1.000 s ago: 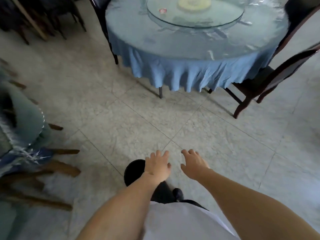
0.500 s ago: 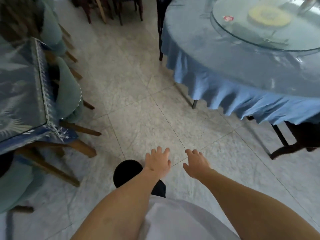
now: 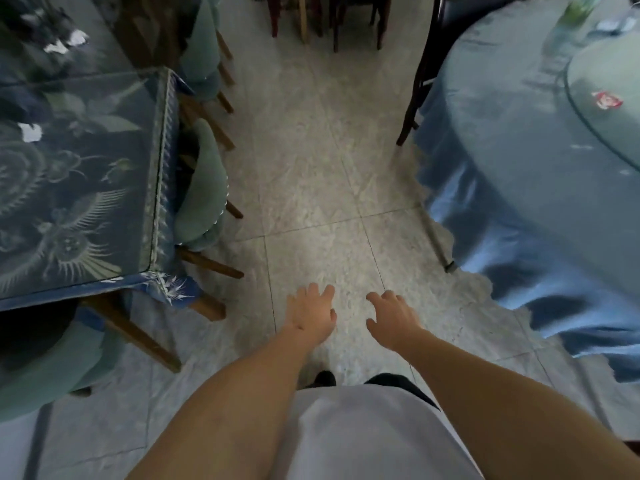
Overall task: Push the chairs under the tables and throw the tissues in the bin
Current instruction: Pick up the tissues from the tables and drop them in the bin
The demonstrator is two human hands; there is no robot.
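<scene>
Above the tiled floor (image 3: 311, 174), the left hand (image 3: 311, 317) and right hand (image 3: 393, 320) are held out empty, fingers (image 3: 325, 293) loosely spread. Green chairs (image 3: 202, 192) are tucked at the patterned table (image 3: 79, 188) on the left, backs outward; white tissues (image 3: 30, 132) are seen on it. A dark chair (image 3: 417, 74) is tucked against the round table (image 3: 512, 133) on the right.

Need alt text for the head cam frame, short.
Two empty hands, left hand and right hand, reach forward, open, over a grey tiled floor. A square patterned table with green chairs is on the left, a round blue-clothed table on the right.
</scene>
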